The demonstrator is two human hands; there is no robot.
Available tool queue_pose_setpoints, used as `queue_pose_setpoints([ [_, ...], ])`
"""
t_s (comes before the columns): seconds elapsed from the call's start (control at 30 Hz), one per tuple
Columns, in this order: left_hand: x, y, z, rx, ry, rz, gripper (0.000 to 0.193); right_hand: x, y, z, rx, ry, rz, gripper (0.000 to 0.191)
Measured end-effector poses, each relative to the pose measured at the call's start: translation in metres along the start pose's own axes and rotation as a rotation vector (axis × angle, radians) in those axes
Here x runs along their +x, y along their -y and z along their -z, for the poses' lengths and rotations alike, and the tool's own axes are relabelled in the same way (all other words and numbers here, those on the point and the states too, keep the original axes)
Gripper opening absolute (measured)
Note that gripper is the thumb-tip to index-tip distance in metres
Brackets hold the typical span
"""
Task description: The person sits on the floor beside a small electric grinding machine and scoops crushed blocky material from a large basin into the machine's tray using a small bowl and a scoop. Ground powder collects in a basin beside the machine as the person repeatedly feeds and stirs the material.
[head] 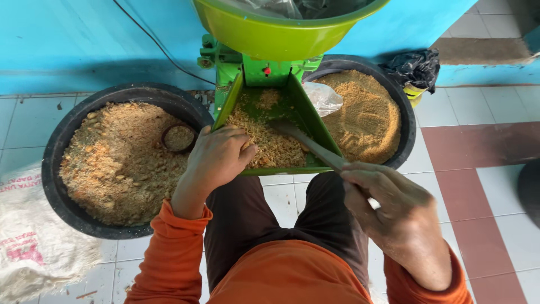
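A green metal chute tray (315, 121) slopes out from a green grinding machine (256, 70) and holds coarse brown crumbs (270, 143). My left hand (216, 157) rests in the tray, fingers curled into the crumbs at its left edge. My right hand (388, 200) grips the handle of a grey spatula (306, 143), whose blade lies in the crumbs in the tray's middle. A lime-green bowl (281, 31) sits on top of the machine.
A black tub (64, 135) of coarse crumbs with a small round cup (179, 138) stands at left. Another black tub (408, 121) of finer meal, with a clear plastic bag (323, 97), stands at right. A white sack (34, 247) lies lower left; a black bag (415, 66) by the blue wall.
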State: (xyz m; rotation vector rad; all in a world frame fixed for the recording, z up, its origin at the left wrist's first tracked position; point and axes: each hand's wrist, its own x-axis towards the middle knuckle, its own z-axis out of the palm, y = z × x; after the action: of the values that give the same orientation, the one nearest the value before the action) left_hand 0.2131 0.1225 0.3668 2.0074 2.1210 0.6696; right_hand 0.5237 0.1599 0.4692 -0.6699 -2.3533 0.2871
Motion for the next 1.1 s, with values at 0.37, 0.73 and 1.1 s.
queue_pose_setpoints([
  [0.37,0.002,0.0,0.002,0.062,0.027,0.032,0.032,0.05,-0.013,-0.02,-0.034,-0.074,0.054,0.015],
  [0.73,0.002,0.006,-0.007,0.039,0.065,0.047,0.036,0.018,-0.013,0.104,-0.102,0.244,-0.232,0.025],
  [1.1,-0.001,0.001,0.002,0.012,0.017,0.032,0.026,0.034,0.0,0.009,0.01,-0.003,-0.101,0.015],
])
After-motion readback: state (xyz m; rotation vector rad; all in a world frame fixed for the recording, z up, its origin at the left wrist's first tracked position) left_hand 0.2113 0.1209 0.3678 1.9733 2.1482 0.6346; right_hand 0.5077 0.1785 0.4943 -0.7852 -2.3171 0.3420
